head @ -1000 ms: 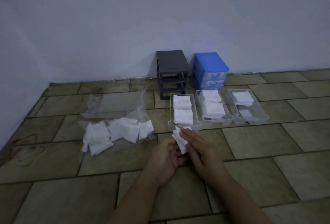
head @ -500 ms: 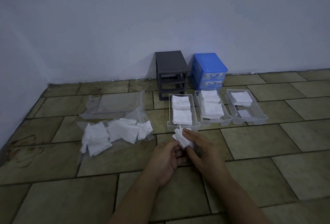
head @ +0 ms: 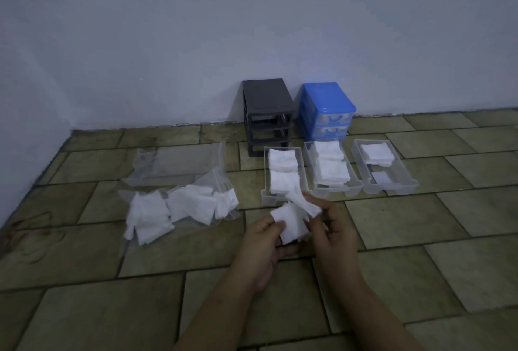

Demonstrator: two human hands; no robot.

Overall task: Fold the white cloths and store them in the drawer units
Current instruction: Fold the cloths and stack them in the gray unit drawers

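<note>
Both hands work low over the tiled floor, just in front of the drawers. Left hand (head: 263, 238) pinches the near edge of a small white square cloth (head: 293, 223) between thumb and fingers; right hand (head: 332, 227) pinches the upper flap, which stands peeled up and away from the rest. Cloth is held in the air, touching neither floor nor drawer. Three clear plastic drawers lie pulled out side by side: the left clear drawer (head: 266, 199) holds two stacks of folded cloths and looks full, the middle clear drawer (head: 332, 190) likewise, the right clear drawer (head: 410, 182) has one stack at its far end and bare space nearer. Behind them stand the dark grey drawer frame (head: 267, 115) and the blue plastic drawer unit (head: 326, 109), against the wall. Unfolded cloths (head: 179, 207) lie heaped on a clear plastic bag (head: 173, 165) to the left. Judgement: fold in progress. To do it well, bring the lifted flap down edge to edge, keep corners matched with the left thumb as anchor, press the crease flat, then place it in the right drawer's free space.
</note>
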